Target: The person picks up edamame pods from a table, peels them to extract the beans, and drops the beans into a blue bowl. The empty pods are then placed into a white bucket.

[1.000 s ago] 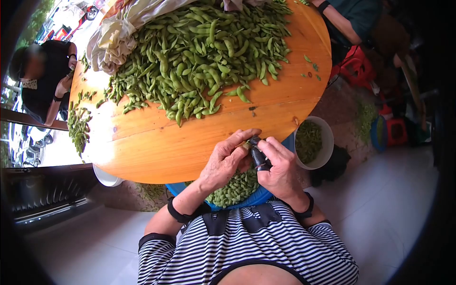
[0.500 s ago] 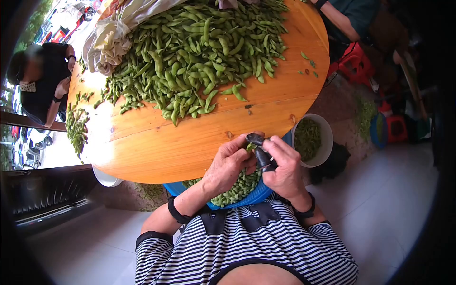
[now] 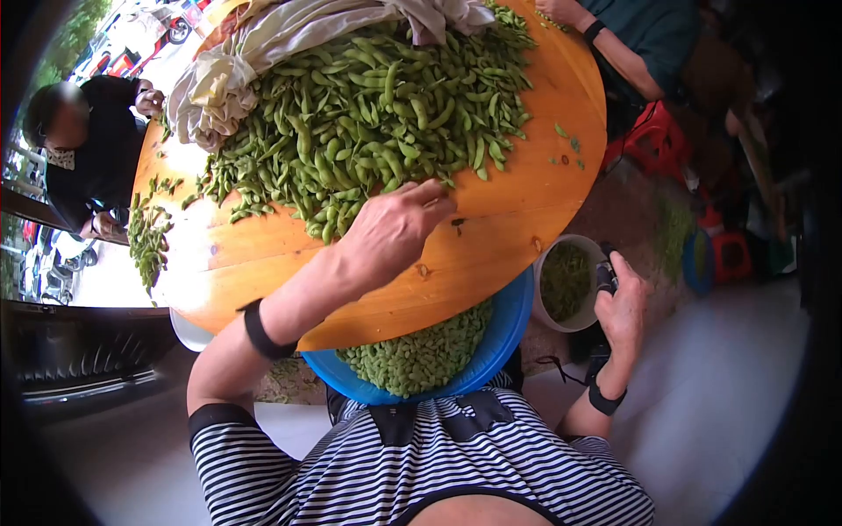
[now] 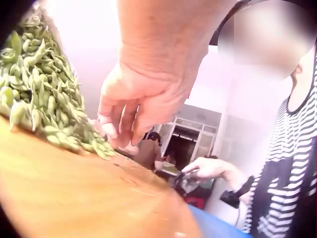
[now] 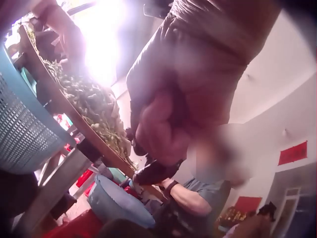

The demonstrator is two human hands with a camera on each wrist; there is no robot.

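A large heap of green soybean pods (image 3: pixel 351 123) covers the far part of the round wooden table (image 3: pixel 517 206). My left hand (image 3: pixel 399 226) reaches over the table, its fingertips at the heap's near edge. In the left wrist view, the fingers (image 4: pixel 116 126) bend downward beside the pods, and no pod shows between them. My right hand (image 3: pixel 624 302) is off to the right, beside the rim of a white bucket (image 3: pixel 602 294) with green scraps inside. Black covers (image 5: pixel 156 172) sit on its thumb and a fingertip; the other fingers curl loosely.
A blue perforated basin (image 3: pixel 519 320) holding many small green beans (image 3: pixel 412 359) stands under the table's near edge. Cloth (image 3: pixel 215 96) lies over the heap's back. One person (image 3: pixel 101 131) sits at the left, another (image 3: pixel 645 53) at the upper right. Red stools (image 3: pixel 658 140) stand right.
The hands, together above the basin with a green pod between them earlier, have parted. My left hand has moved forward to the heap; my right hand has swung right to the bucket.
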